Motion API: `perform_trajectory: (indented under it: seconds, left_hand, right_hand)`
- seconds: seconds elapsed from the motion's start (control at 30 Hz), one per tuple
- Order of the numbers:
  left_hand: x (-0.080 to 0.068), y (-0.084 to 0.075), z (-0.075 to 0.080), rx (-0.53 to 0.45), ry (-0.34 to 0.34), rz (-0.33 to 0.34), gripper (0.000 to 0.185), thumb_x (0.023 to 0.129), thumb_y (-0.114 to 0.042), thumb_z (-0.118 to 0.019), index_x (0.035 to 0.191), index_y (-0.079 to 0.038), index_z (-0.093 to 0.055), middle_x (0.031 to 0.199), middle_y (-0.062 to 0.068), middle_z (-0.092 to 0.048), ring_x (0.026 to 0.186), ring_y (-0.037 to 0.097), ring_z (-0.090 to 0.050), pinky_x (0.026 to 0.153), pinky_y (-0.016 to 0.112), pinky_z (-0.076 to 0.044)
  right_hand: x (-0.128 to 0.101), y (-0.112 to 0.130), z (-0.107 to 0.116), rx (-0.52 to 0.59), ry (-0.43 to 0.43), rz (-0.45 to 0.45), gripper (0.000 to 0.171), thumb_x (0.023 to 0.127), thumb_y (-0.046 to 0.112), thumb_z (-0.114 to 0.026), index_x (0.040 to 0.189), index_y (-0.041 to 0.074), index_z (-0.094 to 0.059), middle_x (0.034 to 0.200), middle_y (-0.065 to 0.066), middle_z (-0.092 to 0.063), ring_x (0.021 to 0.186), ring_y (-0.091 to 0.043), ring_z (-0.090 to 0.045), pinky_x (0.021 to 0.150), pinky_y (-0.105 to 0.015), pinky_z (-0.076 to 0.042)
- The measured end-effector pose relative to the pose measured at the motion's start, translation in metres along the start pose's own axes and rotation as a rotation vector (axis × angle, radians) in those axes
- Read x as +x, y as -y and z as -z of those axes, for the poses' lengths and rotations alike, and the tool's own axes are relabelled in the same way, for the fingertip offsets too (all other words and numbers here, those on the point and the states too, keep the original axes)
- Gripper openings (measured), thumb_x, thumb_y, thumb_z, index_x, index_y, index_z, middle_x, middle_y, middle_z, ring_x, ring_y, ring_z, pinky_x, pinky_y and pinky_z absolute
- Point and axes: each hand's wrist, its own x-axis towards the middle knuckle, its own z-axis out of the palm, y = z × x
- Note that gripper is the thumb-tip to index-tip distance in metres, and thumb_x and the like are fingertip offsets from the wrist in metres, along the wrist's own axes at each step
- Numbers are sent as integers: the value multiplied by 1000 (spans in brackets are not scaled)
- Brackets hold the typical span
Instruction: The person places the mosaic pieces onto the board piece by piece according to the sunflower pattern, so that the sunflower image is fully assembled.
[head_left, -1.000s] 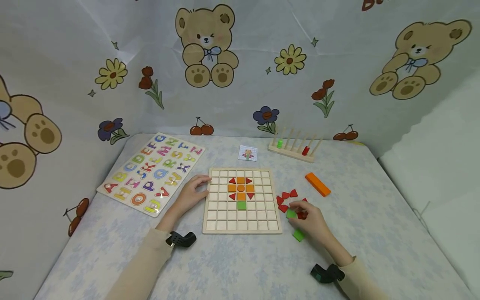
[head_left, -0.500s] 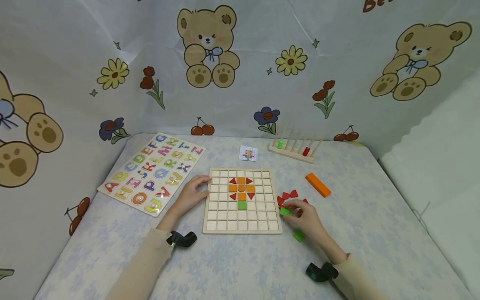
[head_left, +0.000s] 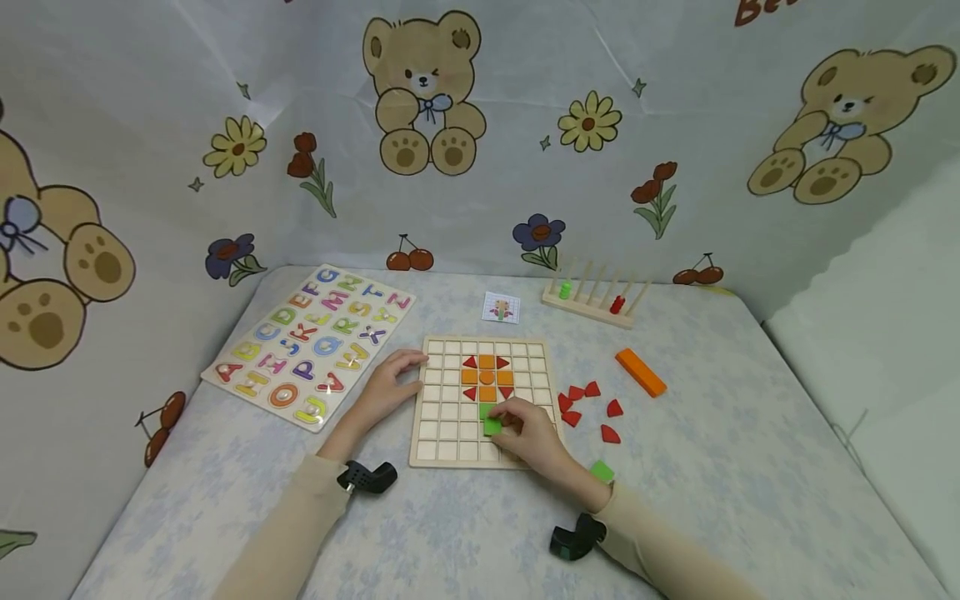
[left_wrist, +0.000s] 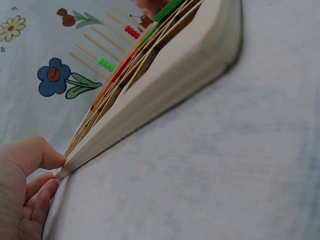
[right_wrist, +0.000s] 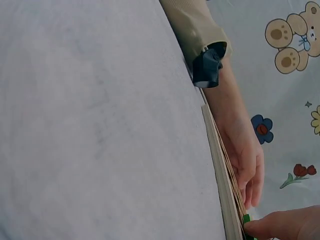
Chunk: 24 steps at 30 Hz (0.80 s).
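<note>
My right hand [head_left: 534, 435] pinches a green square tile [head_left: 492, 427] between thumb and fingers, low over the gridded wooden board [head_left: 447, 451]. Just beyond it on the board lies another green tile [head_left: 485, 411]. Orange tiles [head_left: 487, 362] form a cross around an orange disc [head_left: 487, 377], with red triangles [head_left: 470, 393] at its corners. My left hand [head_left: 386, 387] touches the board's left edge with thumb and fingertips; in the left wrist view, the fingers [left_wrist: 37, 192] meet that edge. In the right wrist view, the thumb [right_wrist: 280, 225] presses on the green tile.
Several red pieces [head_left: 611, 434] and a green tile [head_left: 602, 472] lie right of the board. Farther off are an orange bar [head_left: 641, 372], a pegged wooden rack [head_left: 585, 309] and a small pattern card [head_left: 501, 307]. An alphabet puzzle [head_left: 309, 344] lies on the left.
My right hand has carried the green tile leftward from beside the red pieces to over the board, below the placed green tile. My left hand has stayed at the board's edge.
</note>
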Motion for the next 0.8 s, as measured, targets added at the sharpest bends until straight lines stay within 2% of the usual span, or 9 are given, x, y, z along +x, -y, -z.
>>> perform_trajectory:
  seconds: [0.1, 0.17, 0.3, 0.47, 0.6, 0.8]
  left_hand:
    - [0, -2, 0, -7, -2, -1, 42, 85, -7, -64, 127, -4, -59, 134, 11, -53, 128, 27, -49, 113, 44, -38]
    - [0, -2, 0, -6, -1, -5, 43, 85, -6, -64, 127, -4, -59, 134, 11, -53, 127, 28, -49, 112, 44, -38]
    - [-1, -3, 1, 0, -1, 4, 42, 85, -6, -64, 127, -5, -59, 135, 11, -53, 127, 27, -49, 112, 44, -39]
    - [-1, -4, 1, -4, 2, 0, 42, 86, -6, -64, 127, -4, -59, 135, 11, -52, 128, 28, -48, 112, 45, -39]
    - [-1, -3, 0, -19, 10, 4, 42, 86, -7, -64, 128, -4, -58, 135, 12, -52, 130, 28, -47, 113, 44, -38]
    - [-1, -3, 2, -1, 13, 17, 42, 87, -8, -64, 128, -5, -58, 137, 11, -51, 131, 28, -46, 113, 44, -38]
  right_hand:
    - [0, 15, 0, -4, -22, 21, 26, 74, -12, -70, 100, -11, -65, 89, -27, -62, 81, -41, -56, 70, -39, -53]
    - [-1, 17, 0, 1, -21, 24, 26, 74, -11, -70, 100, -11, -66, 89, -27, -63, 81, -41, -57, 69, -40, -53]
    - [-1, 1, -5, -3, -7, 31, 26, 75, -8, -72, 101, -9, -67, 90, -24, -65, 81, -38, -57, 67, -35, -52]
    - [-1, -19, -6, -3, 3, 35, 24, 78, -2, -73, 101, 0, -69, 93, -15, -68, 81, -27, -59, 68, -25, -51]
    - [-8, -21, 8, 3, -6, -10, 21, 79, 0, -72, 100, 3, -69, 90, -10, -68, 77, -15, -57, 66, -19, -50]
    - [-38, -31, 39, -39, -85, -97, 21, 79, 2, -73, 100, 5, -69, 88, -7, -65, 76, -8, -53, 65, -17, -49]
